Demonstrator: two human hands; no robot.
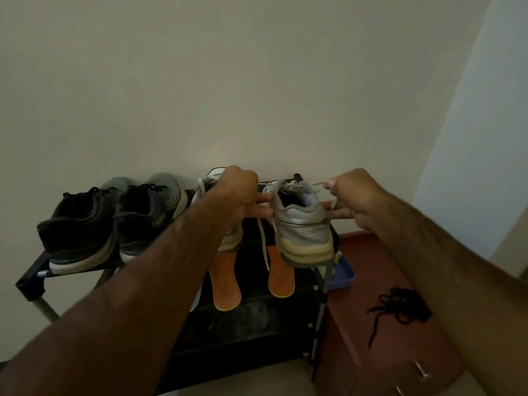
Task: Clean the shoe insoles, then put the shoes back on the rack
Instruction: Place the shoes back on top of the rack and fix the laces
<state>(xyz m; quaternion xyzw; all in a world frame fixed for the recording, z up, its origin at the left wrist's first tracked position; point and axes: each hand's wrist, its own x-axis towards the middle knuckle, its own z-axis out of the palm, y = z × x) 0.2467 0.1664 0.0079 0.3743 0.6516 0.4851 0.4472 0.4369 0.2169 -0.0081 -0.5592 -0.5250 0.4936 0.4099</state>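
The left hand (243,195) is pressing straight fingers against the shoe (303,227) between both hands. The right hand (354,198) is pinching its lace (333,204).

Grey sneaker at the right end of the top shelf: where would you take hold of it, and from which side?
Grip the heel collar of the grey sneaker from the near side, thumb in the opening, fingers on the heel's back. Its heel faces the person at the front edge of the top shelf, with the opening upward. The right hand pinches its lace there.
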